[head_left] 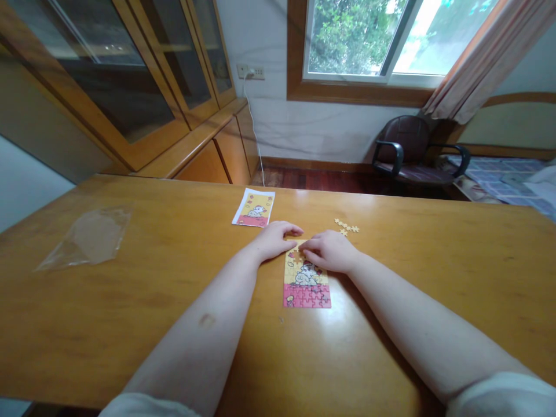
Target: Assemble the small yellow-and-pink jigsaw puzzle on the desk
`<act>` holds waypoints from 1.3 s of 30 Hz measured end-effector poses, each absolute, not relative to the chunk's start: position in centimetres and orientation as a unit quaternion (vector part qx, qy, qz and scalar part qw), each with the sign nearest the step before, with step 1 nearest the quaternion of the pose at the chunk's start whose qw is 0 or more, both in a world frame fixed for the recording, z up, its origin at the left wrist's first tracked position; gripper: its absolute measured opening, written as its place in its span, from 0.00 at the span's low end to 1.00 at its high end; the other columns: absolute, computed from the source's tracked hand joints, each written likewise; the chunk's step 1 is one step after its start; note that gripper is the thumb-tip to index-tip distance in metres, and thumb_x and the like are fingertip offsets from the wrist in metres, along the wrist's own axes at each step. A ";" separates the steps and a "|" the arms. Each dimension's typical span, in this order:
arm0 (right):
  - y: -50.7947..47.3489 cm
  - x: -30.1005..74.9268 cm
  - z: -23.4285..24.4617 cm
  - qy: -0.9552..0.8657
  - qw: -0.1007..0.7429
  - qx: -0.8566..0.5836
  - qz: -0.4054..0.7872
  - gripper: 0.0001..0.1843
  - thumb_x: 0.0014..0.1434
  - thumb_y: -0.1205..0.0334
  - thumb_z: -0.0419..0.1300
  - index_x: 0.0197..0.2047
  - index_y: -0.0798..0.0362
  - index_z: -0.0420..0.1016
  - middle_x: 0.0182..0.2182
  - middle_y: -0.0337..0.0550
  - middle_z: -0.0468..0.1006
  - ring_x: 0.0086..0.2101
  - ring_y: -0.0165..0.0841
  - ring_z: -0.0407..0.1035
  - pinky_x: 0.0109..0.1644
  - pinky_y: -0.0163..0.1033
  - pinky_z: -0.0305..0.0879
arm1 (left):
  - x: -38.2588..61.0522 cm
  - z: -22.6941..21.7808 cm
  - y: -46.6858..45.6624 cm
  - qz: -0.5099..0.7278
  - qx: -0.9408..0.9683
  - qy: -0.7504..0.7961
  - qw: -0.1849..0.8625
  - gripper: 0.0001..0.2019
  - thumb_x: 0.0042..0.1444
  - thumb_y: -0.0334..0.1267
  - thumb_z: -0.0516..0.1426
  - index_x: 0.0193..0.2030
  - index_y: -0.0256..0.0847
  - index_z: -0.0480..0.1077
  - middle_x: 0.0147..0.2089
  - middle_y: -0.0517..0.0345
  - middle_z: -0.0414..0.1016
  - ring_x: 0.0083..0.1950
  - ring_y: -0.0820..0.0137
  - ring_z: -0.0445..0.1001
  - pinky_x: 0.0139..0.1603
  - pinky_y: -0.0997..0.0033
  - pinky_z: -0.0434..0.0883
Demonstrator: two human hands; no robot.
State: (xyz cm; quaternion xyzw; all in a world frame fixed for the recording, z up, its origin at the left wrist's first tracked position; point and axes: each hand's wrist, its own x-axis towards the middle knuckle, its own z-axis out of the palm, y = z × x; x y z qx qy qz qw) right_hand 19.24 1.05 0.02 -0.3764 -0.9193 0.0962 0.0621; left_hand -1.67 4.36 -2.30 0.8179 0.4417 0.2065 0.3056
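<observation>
A jigsaw puzzle [307, 295] lies flat on the table, its lower part pink and its upper part yellow with a white cartoon animal. A small gap showing the wood is visible near its top. My left hand [277, 238] rests at the puzzle's upper left corner, thumb and fingers apart, with nothing seen in it. Over the upper right part is my right hand [333, 250], its fingers bent together near the gap; whatever they pinch is too small or hidden to make out. Several loose puzzle pieces [347, 226] lie beyond my right hand.
A printed picture card [255, 208] with the same design lies behind my left hand. On the left of the wooden table [174, 243] is a clear plastic bag [93, 236]. Beyond the table are a glass-door cabinet [174, 110], a window, and an armchair [406, 145].
</observation>
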 end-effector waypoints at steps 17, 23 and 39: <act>1.4 19.7 -0.3 -0.885 0.093 -0.446 0.098 0.15 0.63 0.57 0.52 0.45 0.48 0.79 0.37 0.43 0.82 0.36 0.34 0.74 0.39 0.36 0.62 | -1.5 -2.5 4.5 0.212 0.813 0.449 0.304 0.13 0.52 0.32 0.58 0.45 0.41 0.76 0.46 0.54 0.79 0.48 0.65 0.75 0.52 0.63 0.71; 1.7 19.8 -0.5 -0.873 0.071 -0.473 0.097 0.15 0.62 0.56 0.53 0.46 0.47 0.78 0.38 0.42 0.82 0.38 0.35 0.75 0.41 0.36 0.63 | -1.5 -2.4 4.3 0.209 0.811 0.451 0.308 0.14 0.50 0.33 0.59 0.46 0.41 0.76 0.45 0.54 0.79 0.46 0.66 0.75 0.52 0.64 0.71; -6.7 16.8 3.5 -0.902 0.001 -0.425 0.074 0.36 0.56 0.43 0.61 0.61 0.55 0.66 0.58 0.59 0.68 0.55 0.51 0.65 0.55 0.51 0.61 | -1.6 -2.5 4.2 0.217 0.796 0.455 0.335 0.13 0.53 0.35 0.57 0.44 0.42 0.78 0.45 0.56 0.81 0.46 0.66 0.77 0.52 0.66 0.71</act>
